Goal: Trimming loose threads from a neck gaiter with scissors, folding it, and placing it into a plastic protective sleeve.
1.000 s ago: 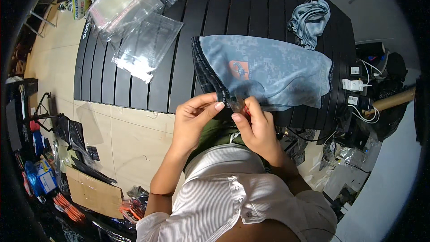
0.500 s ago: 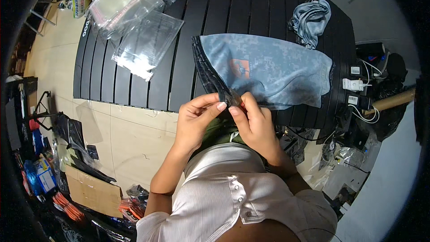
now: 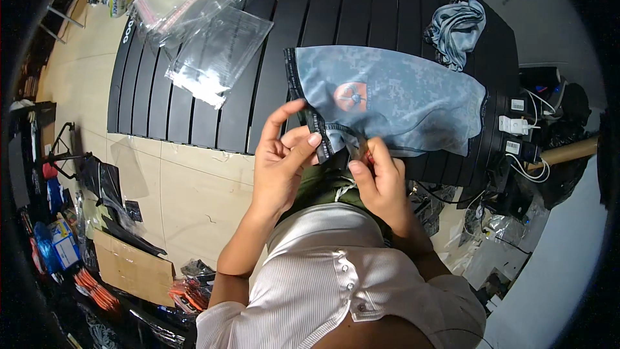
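Note:
A blue-grey camouflage fabric sleeve (image 3: 407, 100) lies across the near side of the black table, an orange emblem on it. Its wide end on the left has a black elastic band (image 3: 294, 74) with pale lettering. My left hand (image 3: 281, 165) pinches the near corner of that band between thumb and fingers, the index finger raised. Just right of it, my right hand (image 3: 381, 178) is closed around a small tool (image 3: 354, 150) with a grey blade-like tip and a bit of red. Most of that tool is hidden by the fingers. Its tip is close to the sleeve's near edge.
Clear plastic bags (image 3: 219, 52) lie at the table's far left. A bunched blue-grey cloth (image 3: 458, 29) sits at the far right. White plugs and cables (image 3: 515, 125) are beside the right edge. A cardboard piece (image 3: 132, 265) lies on the floor, lower left.
The hands have drawn slightly apart. My left index finger has lifted off the band, and the band's corner now shows flatter. The tool in my right hand shows more.

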Action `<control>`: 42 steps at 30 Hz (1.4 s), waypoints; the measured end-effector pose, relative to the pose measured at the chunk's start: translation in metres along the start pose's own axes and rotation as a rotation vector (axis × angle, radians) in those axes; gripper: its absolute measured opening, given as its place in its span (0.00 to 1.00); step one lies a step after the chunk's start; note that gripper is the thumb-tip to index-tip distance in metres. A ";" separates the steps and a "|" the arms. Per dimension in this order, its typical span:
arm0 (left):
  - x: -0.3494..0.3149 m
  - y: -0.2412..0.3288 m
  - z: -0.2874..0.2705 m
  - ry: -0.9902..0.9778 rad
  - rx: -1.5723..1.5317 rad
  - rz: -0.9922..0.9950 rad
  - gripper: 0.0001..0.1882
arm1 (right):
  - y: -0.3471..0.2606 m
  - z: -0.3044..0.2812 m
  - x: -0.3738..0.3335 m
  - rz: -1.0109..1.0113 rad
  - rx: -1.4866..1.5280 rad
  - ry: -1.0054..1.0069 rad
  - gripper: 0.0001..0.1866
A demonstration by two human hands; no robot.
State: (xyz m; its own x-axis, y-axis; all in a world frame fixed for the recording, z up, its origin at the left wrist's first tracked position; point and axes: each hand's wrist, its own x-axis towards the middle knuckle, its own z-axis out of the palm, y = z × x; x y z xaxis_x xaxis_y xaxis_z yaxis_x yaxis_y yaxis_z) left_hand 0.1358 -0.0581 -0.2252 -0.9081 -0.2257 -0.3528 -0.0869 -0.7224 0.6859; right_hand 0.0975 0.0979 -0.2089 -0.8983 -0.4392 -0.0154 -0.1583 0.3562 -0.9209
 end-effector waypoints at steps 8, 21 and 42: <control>-0.003 0.004 0.003 0.012 0.043 -0.048 0.16 | 0.005 0.007 -0.003 -0.046 -0.022 -0.044 0.13; 0.014 0.039 -0.049 0.101 0.783 0.257 0.21 | 0.017 0.053 -0.012 -0.025 -0.038 -0.302 0.14; -0.010 0.023 -0.051 -0.102 1.046 0.464 0.36 | 0.019 0.044 -0.007 0.005 0.044 -0.338 0.14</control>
State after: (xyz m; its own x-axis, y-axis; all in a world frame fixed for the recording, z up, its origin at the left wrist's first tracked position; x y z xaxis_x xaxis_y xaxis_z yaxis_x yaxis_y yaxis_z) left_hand 0.1637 -0.1061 -0.2383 -0.9663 -0.2401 0.0926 0.0103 0.3236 0.9461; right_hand 0.1189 0.0723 -0.2436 -0.7112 -0.6886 -0.1415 -0.1297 0.3264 -0.9363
